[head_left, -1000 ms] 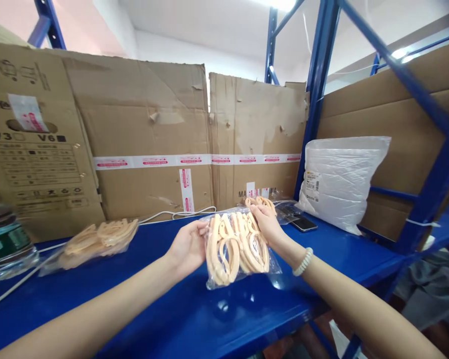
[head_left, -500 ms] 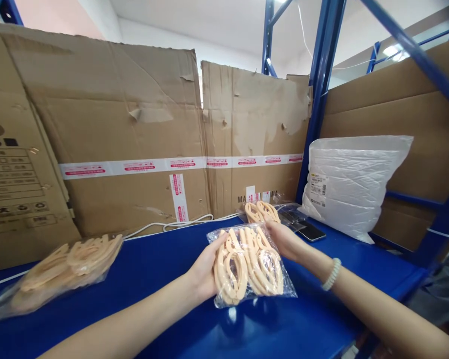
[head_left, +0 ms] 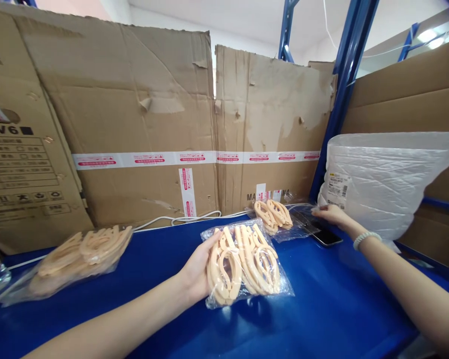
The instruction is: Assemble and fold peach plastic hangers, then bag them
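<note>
In my left hand (head_left: 200, 271) is a clear plastic bag of peach-coloured folding hangers (head_left: 230, 271). The thumb lies over its left edge, and the bag is tilted towards me above the blue table. My right hand (head_left: 333, 215) is stretched out to the right, at the lower left of a white padded plastic bag (head_left: 377, 184). Its fingers are drawn together; what they hold, if anything, I cannot make out. Just below that hand lies a black phone (head_left: 327, 235). Behind the held bag, a second bag of hangers (head_left: 273, 215) rests at the cardboard.
On the left of the blue table (head_left: 153, 299) lies another bag of hangers (head_left: 86, 252). Cardboard sheets (head_left: 142, 124) stand along the back, with a white cable (head_left: 179, 218) at their foot. A blue rack post (head_left: 340, 99) rises at the back right.
My right hand has let go of the hanger bag and moved right to the white bag. My left hand still holds the hangers. The view has shifted a little.
</note>
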The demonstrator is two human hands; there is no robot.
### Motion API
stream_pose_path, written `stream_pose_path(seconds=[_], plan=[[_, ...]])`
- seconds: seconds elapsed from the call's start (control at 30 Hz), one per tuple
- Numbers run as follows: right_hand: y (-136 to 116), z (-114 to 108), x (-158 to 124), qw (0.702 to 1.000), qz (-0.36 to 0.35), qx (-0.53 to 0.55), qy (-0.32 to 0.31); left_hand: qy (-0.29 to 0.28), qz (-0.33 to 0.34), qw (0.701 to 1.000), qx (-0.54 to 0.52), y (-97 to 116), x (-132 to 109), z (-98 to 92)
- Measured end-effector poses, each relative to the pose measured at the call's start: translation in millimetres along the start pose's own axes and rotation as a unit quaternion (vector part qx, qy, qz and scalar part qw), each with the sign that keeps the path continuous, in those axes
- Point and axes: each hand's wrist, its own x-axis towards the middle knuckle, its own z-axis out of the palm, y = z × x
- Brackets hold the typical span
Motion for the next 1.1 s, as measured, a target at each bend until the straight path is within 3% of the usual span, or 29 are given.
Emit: stream_pose_path(seconds=[0.1,0.17,0.33,0.5,0.67,0.8,0.93,1.1], plan=[[-10,6,5,0.999,0.032,0.004,-0.033,0.009,0.014,1.000,0.003,2,-2,-0.5],[-23,12,5,0.999,0.009,0.010,-0.047,0.012,0.027,1.000,0.004,5,-2,0.6],[-60,42,-13,0.987,-0.134,-0.001,-0.084,-0.008,0.079,0.997,0.002,23,15,11.3],[-79,54,-35,0.960,-0.249,-0.010,-0.126,-0.045,0.125,0.991,-0.014,45,63,34.6],[-77,41,-38,0.936,-0.309,-0.013,-0.165,-0.092,0.141,0.985,-0.039,56,131,74.2],[-71,32,-40,0.914,-0.352,-0.036,-0.198,-0.113,0.142,0.981,-0.065,47,183,99.6],[-59,24,-52,0.900,-0.387,-0.078,-0.186,-0.105,0.118,0.984,-0.080,29,212,95.3],[-37,15,-71,0.883,-0.429,-0.140,-0.129,-0.099,0.094,0.987,-0.089,22,224,79.5]])
